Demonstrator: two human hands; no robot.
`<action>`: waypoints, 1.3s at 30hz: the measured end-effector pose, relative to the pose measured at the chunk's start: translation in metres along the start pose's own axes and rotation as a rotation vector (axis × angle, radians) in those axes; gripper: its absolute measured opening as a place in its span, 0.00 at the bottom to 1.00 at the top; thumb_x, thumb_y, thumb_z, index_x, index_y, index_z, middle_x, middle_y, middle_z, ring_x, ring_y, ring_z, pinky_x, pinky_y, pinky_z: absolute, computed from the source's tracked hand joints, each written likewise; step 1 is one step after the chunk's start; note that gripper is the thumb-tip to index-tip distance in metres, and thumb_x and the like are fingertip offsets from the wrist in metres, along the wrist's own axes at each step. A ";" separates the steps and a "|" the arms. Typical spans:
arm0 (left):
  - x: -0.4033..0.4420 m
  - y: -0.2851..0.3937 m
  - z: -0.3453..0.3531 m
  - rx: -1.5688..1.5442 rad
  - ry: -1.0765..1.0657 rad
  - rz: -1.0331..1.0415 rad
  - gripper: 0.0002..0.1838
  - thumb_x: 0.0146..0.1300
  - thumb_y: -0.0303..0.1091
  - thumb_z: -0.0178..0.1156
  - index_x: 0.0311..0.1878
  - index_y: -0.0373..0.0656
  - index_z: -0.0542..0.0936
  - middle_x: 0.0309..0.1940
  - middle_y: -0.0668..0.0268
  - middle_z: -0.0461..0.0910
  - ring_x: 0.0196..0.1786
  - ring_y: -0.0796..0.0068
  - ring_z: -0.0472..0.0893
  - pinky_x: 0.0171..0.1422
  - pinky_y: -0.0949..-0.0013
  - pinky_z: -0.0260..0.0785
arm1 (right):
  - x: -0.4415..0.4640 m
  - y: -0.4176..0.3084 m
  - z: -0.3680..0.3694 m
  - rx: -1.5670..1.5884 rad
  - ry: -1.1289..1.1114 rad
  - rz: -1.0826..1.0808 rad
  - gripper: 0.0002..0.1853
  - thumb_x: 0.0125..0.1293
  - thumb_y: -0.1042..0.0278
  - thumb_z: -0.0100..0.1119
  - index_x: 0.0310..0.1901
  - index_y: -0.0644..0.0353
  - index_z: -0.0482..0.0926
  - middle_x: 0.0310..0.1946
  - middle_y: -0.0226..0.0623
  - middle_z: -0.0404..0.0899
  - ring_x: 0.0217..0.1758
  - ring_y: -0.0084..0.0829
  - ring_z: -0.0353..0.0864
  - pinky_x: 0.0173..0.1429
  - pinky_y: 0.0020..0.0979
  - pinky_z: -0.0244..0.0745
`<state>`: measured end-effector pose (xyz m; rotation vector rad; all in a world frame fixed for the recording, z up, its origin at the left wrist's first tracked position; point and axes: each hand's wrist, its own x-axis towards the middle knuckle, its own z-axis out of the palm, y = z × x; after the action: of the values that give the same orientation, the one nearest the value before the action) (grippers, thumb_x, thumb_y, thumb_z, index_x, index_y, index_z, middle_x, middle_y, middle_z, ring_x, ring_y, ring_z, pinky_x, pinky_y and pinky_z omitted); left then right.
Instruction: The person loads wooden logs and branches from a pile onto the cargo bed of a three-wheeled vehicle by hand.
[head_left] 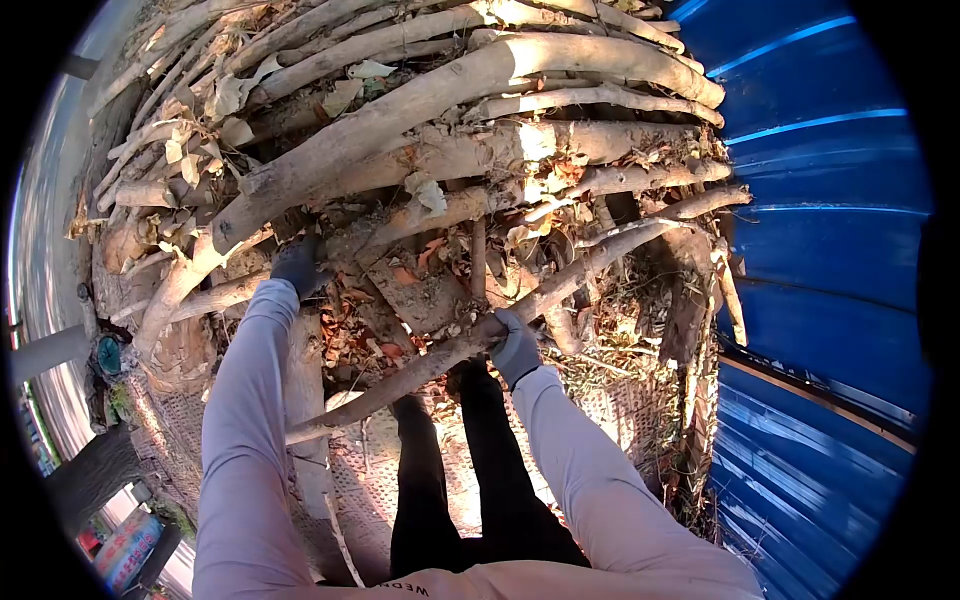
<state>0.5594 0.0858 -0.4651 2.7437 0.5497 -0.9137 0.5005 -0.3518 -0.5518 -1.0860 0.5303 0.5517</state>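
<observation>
Head view, looking down past the wearer's pale sleeves (250,400) and dark trousers (485,450). The right hand (517,347), in a grey glove, is closed around the middle of a long, bare branch (430,367). This branch runs obliquely across the scene, its lower end to the left, in front of the left forearm's inner side, and its upper end to the right, over the edge of the woodpile (610,142); whether that end rests on the pile cannot be told. The left hand (298,268), in a dark glove, reaches into the pile beside the lower part of a thick, curved log (400,112); its fingers are in shadow, and one cannot tell whether they grip anything. Brown leaves (390,350) lie among the sticks between the two hands, with larger pale leaves (430,195) higher up. Textured paving (365,490) extends around the legs. At right, a blue ribbed metal wall (830,170) stands beside the pile.
</observation>
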 end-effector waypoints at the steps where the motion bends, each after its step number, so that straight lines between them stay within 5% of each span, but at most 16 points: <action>1: -0.009 -0.004 -0.009 -0.105 -0.070 0.068 0.49 0.53 0.52 0.76 0.75 0.44 0.68 0.70 0.50 0.75 0.71 0.44 0.75 0.77 0.48 0.63 | -0.013 -0.005 0.010 0.167 0.047 0.058 0.13 0.75 0.65 0.61 0.57 0.55 0.82 0.44 0.33 0.84 0.46 0.31 0.84 0.54 0.38 0.82; 2: -0.020 -0.003 -0.021 -0.209 -0.134 0.135 0.46 0.51 0.52 0.76 0.71 0.41 0.73 0.64 0.49 0.82 0.64 0.43 0.81 0.73 0.51 0.70 | -0.026 -0.026 0.021 0.287 0.186 0.317 0.13 0.76 0.64 0.61 0.58 0.55 0.82 0.44 0.34 0.85 0.49 0.32 0.84 0.56 0.40 0.82; 4: -0.051 0.016 -0.048 -0.140 -0.452 0.079 0.43 0.49 0.52 0.76 0.67 0.38 0.76 0.58 0.48 0.85 0.58 0.46 0.85 0.67 0.56 0.76 | -0.044 -0.031 0.024 0.383 0.116 0.305 0.14 0.78 0.61 0.59 0.58 0.56 0.82 0.44 0.35 0.84 0.49 0.32 0.84 0.56 0.40 0.82; 8: -0.131 0.004 -0.029 -0.461 -0.421 0.202 0.47 0.48 0.62 0.79 0.63 0.35 0.79 0.55 0.46 0.86 0.60 0.53 0.85 0.65 0.56 0.75 | -0.071 -0.055 0.047 0.512 0.021 0.234 0.19 0.81 0.52 0.53 0.60 0.57 0.81 0.47 0.36 0.83 0.49 0.33 0.83 0.57 0.40 0.81; 10: -0.182 0.039 -0.074 -0.515 -0.457 0.223 0.48 0.48 0.66 0.78 0.61 0.34 0.80 0.54 0.46 0.86 0.59 0.53 0.86 0.64 0.56 0.76 | -0.074 -0.059 0.051 0.502 -0.024 0.238 0.25 0.82 0.46 0.50 0.65 0.57 0.77 0.48 0.35 0.82 0.50 0.33 0.82 0.60 0.40 0.80; 12: -0.206 0.036 -0.067 -0.515 -0.457 0.232 0.46 0.50 0.64 0.78 0.62 0.34 0.80 0.53 0.46 0.87 0.57 0.54 0.87 0.63 0.57 0.77 | -0.078 -0.057 0.051 0.673 -0.041 0.199 0.30 0.79 0.41 0.53 0.70 0.55 0.70 0.57 0.41 0.79 0.60 0.43 0.80 0.68 0.52 0.76; 13: -0.215 0.039 -0.064 -0.541 -0.408 0.250 0.45 0.50 0.62 0.78 0.62 0.35 0.80 0.50 0.47 0.88 0.53 0.53 0.88 0.61 0.57 0.78 | -0.088 -0.086 0.069 0.647 -0.150 0.153 0.36 0.78 0.36 0.52 0.76 0.52 0.63 0.67 0.43 0.74 0.69 0.46 0.76 0.74 0.55 0.71; 16: -0.244 0.066 -0.102 -0.381 -0.383 0.175 0.44 0.50 0.60 0.77 0.62 0.35 0.81 0.47 0.47 0.88 0.52 0.52 0.89 0.59 0.56 0.78 | -0.090 -0.096 0.076 0.794 -0.231 0.150 0.37 0.80 0.37 0.49 0.80 0.49 0.59 0.75 0.37 0.67 0.76 0.44 0.69 0.75 0.55 0.70; 21: -0.303 0.102 -0.140 -0.486 -0.373 0.094 0.42 0.52 0.58 0.76 0.65 0.38 0.80 0.51 0.46 0.86 0.55 0.50 0.87 0.61 0.54 0.77 | -0.104 -0.129 0.093 0.780 -0.199 0.144 0.47 0.70 0.21 0.51 0.78 0.51 0.63 0.72 0.40 0.72 0.75 0.47 0.70 0.77 0.51 0.68; 24: -0.325 0.087 -0.101 -0.360 -0.143 0.152 0.44 0.54 0.57 0.76 0.70 0.42 0.76 0.55 0.46 0.83 0.61 0.48 0.83 0.65 0.52 0.75 | -0.091 -0.127 0.093 0.928 0.016 0.047 0.44 0.70 0.22 0.52 0.74 0.50 0.70 0.73 0.41 0.72 0.76 0.49 0.68 0.80 0.54 0.63; 29: -0.363 0.072 -0.098 -0.198 -0.027 0.168 0.40 0.50 0.51 0.78 0.66 0.47 0.77 0.54 0.50 0.81 0.58 0.47 0.82 0.63 0.52 0.75 | -0.088 -0.128 0.084 0.880 -0.129 0.055 0.45 0.68 0.23 0.56 0.74 0.51 0.71 0.72 0.40 0.73 0.75 0.48 0.69 0.81 0.55 0.60; 33: -0.445 0.061 -0.074 -0.048 0.136 -0.047 0.32 0.46 0.45 0.78 0.56 0.49 0.80 0.47 0.59 0.84 0.49 0.51 0.83 0.57 0.52 0.75 | -0.146 -0.128 0.089 0.900 -0.126 0.133 0.44 0.68 0.25 0.57 0.72 0.52 0.71 0.70 0.41 0.75 0.73 0.49 0.71 0.81 0.54 0.61; 34: -0.466 0.057 -0.078 -0.051 0.145 -0.057 0.32 0.46 0.45 0.78 0.56 0.49 0.80 0.47 0.59 0.84 0.49 0.51 0.83 0.57 0.52 0.75 | -0.168 -0.128 0.095 0.846 -0.076 0.145 0.43 0.67 0.25 0.59 0.71 0.52 0.72 0.68 0.39 0.76 0.69 0.45 0.77 0.72 0.49 0.75; 37: -0.534 0.022 -0.089 -0.031 0.275 -0.008 0.29 0.47 0.45 0.77 0.53 0.48 0.80 0.43 0.62 0.84 0.46 0.53 0.84 0.55 0.51 0.75 | -0.233 -0.126 0.092 0.701 -0.266 0.334 0.43 0.65 0.25 0.62 0.69 0.53 0.73 0.65 0.37 0.79 0.61 0.37 0.83 0.51 0.41 0.86; 39: -0.564 -0.003 -0.089 -0.038 0.345 -0.007 0.30 0.46 0.46 0.78 0.53 0.48 0.80 0.43 0.62 0.84 0.46 0.54 0.84 0.54 0.51 0.75 | -0.257 -0.122 0.093 0.646 -0.379 0.378 0.46 0.64 0.25 0.63 0.71 0.53 0.71 0.67 0.39 0.77 0.64 0.40 0.81 0.58 0.43 0.83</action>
<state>0.1884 -0.0448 -0.0514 2.8802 0.6248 -0.4238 0.3994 -0.3502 -0.2700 -0.2527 0.5269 0.8222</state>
